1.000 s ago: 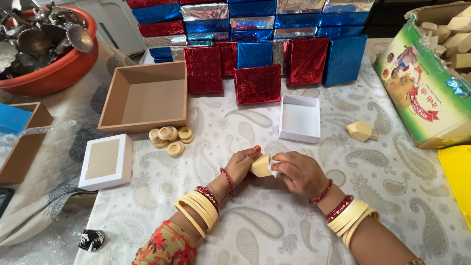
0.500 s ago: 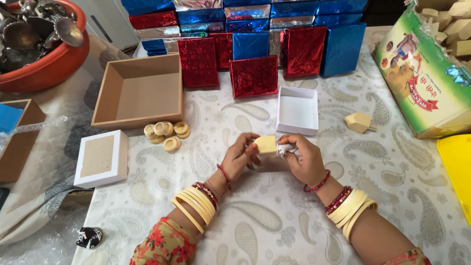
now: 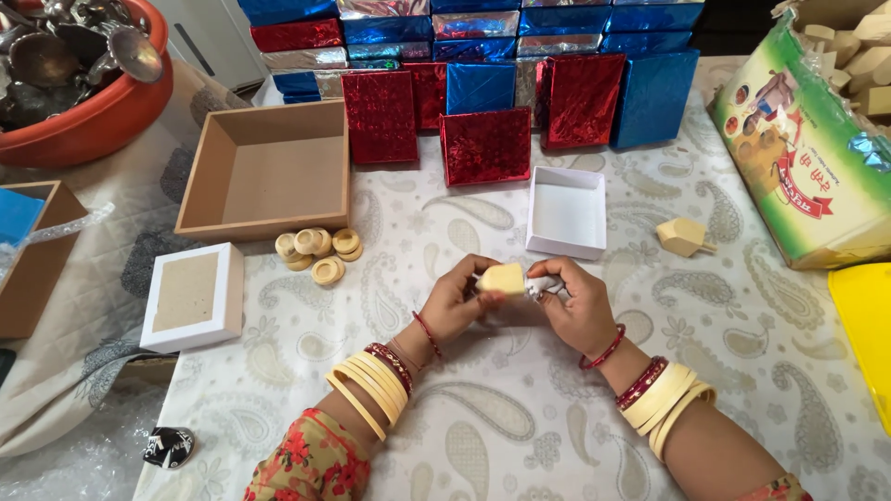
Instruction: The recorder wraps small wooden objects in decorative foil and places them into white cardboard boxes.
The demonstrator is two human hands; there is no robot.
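Both hands met over the paisley tablecloth [image 3: 520, 417], pinching a small cream wooden block [image 3: 502, 277] between them: the left hand [image 3: 455, 304] closed on its near-left side, the right hand [image 3: 577, 301] on its right, fingers also around a small silvery piece [image 3: 538, 286]. Just beyond the grip sat an open white box [image 3: 567, 211]. Further right lay a second wooden piece [image 3: 682, 237]; to the left, wooden rings [image 3: 317, 250].

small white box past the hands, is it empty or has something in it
Empty. The small white box sits open side up on the tablecloth, and only its bare white floor shows inside.
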